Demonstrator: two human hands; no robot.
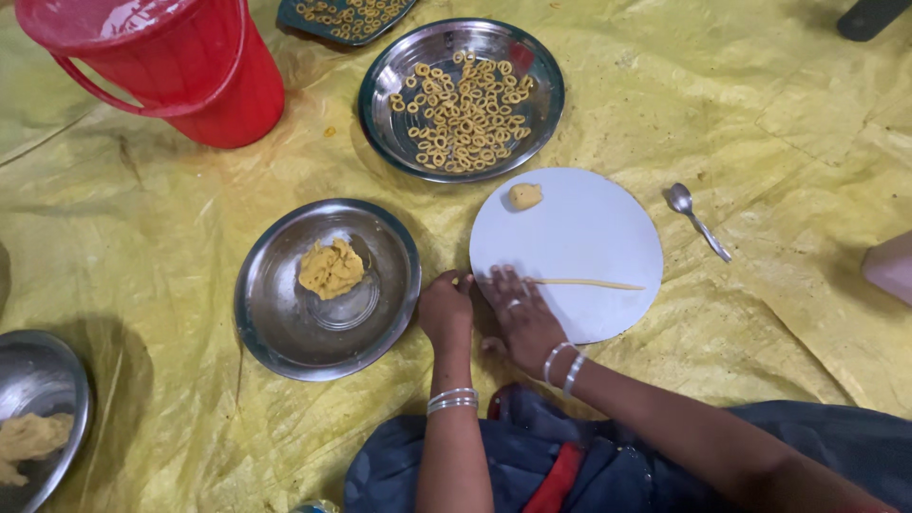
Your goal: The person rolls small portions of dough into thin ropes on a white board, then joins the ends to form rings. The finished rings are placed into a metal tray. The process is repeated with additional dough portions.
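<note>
- the right hand (521,318) lies palm down and flat, fingers spread and pointing away from the body, pressed on the near end of a thin dough rope (579,282) at the near left edge of the round white board (608,228).
- the rope runs straight to the right across the board from under those fingers; its far end tapers out short of the right rim.
- the left hand (446,312) is curled into a loose fist at the board's left edge, just beside the right hand; it seems to pinch the rope's left tip, though motion blur hides the contact.
- both forearms reach forward from the lap, wrists ringed with silver bangles, the right forearm angling in from the lower right.
- a small dough lump (524,197) sits on the board's far left part, well apart from the rope.
- left of the board, a steel plate (275,323) holds a mound of dough (331,269).
- beyond the board, a second steel plate (541,66) is filled with dough rings (465,114).
- a spoon (695,220) lies on the yellow sheet (741,114) to the right; a red bucket (190,66) stands at the far left.
</note>
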